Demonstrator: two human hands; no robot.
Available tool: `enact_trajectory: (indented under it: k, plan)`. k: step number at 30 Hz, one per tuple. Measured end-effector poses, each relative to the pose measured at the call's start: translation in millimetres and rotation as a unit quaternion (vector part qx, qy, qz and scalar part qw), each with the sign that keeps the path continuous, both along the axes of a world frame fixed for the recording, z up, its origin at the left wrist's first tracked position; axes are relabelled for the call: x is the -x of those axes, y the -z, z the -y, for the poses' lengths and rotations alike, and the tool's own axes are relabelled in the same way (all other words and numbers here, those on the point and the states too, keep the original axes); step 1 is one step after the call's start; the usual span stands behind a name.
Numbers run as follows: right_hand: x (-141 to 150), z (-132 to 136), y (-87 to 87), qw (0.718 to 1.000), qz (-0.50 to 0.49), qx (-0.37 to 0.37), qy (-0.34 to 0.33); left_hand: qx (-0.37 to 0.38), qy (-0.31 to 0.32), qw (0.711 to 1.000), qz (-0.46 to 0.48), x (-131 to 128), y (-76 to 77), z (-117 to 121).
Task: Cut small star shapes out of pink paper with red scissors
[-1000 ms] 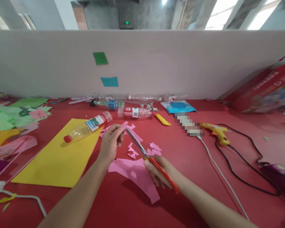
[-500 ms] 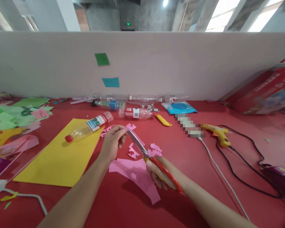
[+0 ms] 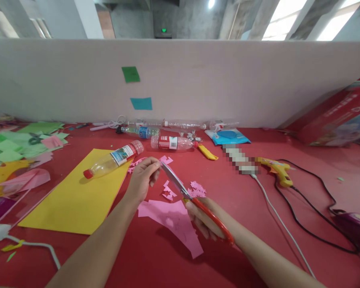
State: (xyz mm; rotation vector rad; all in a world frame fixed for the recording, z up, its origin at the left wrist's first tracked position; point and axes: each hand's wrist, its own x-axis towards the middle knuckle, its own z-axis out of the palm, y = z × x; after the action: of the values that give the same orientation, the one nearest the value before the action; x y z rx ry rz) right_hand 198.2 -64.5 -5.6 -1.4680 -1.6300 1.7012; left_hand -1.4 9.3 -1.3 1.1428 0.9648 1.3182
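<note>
My right hand [image 3: 208, 220] is wrapped round the handles of red-handled scissors [image 3: 210, 218], whose blades point up and left. My left hand [image 3: 145, 174] is closed in a pinch at the blade tips. A small strip of pink paper shows along the blades there; its held end is mostly hidden by my fingers. Under my hands lies a larger sheet of pink paper [image 3: 171, 218] with cut edges. Small pink paper scraps [image 3: 168, 191] lie beyond it, and a little heap of pink cut-outs [image 3: 197, 189] sits beyond the scissors.
On the left, a plastic bottle [image 3: 114, 160] lies across yellow paper [image 3: 69, 204], near green paper pieces [image 3: 9, 150]. Another bottle [image 3: 180, 143] and a blue packet [image 3: 228, 136] lie towards the white partition [image 3: 180, 80]. A yellow glue gun [image 3: 277, 170] with a black cord is at right.
The scissors and my right hand have shifted very slightly right and down. My left hand keeps its pinch in nearly the same place. The whole view has drifted a little.
</note>
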Motion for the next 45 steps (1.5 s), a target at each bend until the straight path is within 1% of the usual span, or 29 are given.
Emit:
enact_trajectory:
  k: [4, 7, 14, 18, 24, 27, 33, 39, 45]
  plan:
    - [-2, -1, 1.8, 1.000, 0.003, -0.012, -0.004, 0.004, 0.013, 1.000, -0.017, 4, 0.3, -2]
    - [-2, -2, 2.1, 1.000, 0.000, 0.000, -0.012, 0.008, 0.017, 1.000, -0.023, 6, 0.3, -3]
    - [-1, -1, -10.3, 1.000, 0.016, 0.008, -0.006, 0.012, 0.011, 0.999, -0.030, 5, -1.1, -3]
    - [-2, -1, -12.5, 1.000, 0.025, 0.012, -0.010, 0.013, 0.013, 0.999, -0.032, 6, -0.6, -3]
    - [-2, -2, -11.8, 0.999, 0.027, 0.014, -0.009, 0.010, 0.016, 0.999, -0.028, 6, 0.2, -3]
    - [-3, -3, -8.8, 1.000, 0.019, 0.006, -0.012, 0.003, 0.010, 0.999, -0.031, 5, -0.3, -2]
    - [-6, -4, -2.2, 1.000, 0.011, -0.006, -0.005, -0.037, 0.000, 0.999, -0.034, 6, 2.5, -2]
    - [-6, -4, -6.1, 0.999, -0.013, -0.011, -0.028, -0.044, -0.007, 0.998, -0.053, 3, 5.7, 0]
    - [-6, -6, -0.5, 0.999, -0.017, -0.003, -0.039, -0.047, 0.000, 0.996, -0.074, -1, 2.3, 4]
